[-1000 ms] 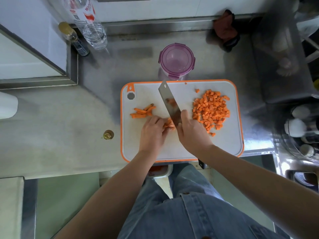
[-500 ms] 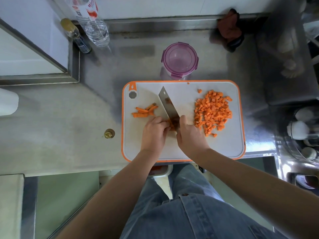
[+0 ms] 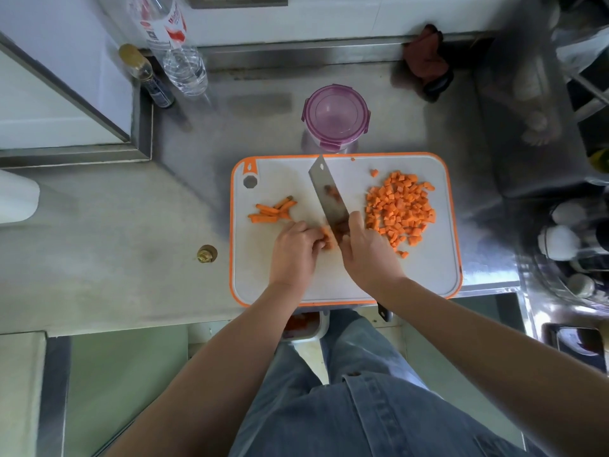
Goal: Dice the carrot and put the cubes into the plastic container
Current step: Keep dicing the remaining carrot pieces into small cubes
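Gripping the knife, right hand sits beside left hand pinching carrot sticks; plastic container stands just behind board.

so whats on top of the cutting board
On the cutting board: a pile of carrot cubes right, carrot sticks left, the knife between. The left hand covers most of the carrot piece being cut; the right hand hides the knife handle.

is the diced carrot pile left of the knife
No, the diced carrot pile lies right of the knife; the carrot sticks lie left of it.
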The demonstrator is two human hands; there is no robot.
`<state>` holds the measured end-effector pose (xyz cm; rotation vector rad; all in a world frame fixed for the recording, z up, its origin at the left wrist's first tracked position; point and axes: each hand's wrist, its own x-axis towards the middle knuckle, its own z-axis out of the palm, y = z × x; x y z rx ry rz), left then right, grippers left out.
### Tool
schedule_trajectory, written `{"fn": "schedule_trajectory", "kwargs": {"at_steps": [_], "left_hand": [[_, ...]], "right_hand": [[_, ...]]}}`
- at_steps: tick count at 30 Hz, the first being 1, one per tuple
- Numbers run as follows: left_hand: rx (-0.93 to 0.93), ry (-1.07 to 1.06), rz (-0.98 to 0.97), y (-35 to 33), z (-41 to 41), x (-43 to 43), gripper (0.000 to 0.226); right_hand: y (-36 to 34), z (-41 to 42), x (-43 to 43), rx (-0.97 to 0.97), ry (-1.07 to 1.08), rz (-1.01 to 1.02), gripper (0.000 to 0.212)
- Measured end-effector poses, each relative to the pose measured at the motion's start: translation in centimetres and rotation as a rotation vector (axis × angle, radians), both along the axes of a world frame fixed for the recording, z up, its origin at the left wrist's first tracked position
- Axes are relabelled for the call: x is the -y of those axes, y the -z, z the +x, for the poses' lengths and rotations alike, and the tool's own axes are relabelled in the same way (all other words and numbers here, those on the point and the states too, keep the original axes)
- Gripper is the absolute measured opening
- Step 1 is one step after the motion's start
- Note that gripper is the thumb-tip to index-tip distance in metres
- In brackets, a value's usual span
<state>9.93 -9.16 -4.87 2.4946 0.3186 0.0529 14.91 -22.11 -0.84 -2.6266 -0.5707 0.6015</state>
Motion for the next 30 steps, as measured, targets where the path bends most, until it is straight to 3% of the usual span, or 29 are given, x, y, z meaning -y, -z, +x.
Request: {"fn": "schedule_trajectory", "kwargs": {"at_steps": [13,19,25,30], "left_hand": [[0.004,-0.065,-0.037,0.2,0.2,-0.2,0.011],[0.021,-0.033,-0.005,0.5,0.2,-0.3,0.016],[0.068,0.014,-0.013,0.5,-0.3,-0.5,0.011],[0.042,-0.044,-0.041,0.5,-0.5,-0.5,0.013]], "right_hand": [[0.5,-1.3,-0.8,-0.111,-0.019,-0.060,0.020],[1.2,-1.8,-1.3,-0.076,0.007,-0.118,0.026],[1.2,-1.0,-0.9,-0.076,0.074,0.050,0.010],[-0.2,-1.2,-0.6,-0.050,0.057,0.094,0.008]]}}
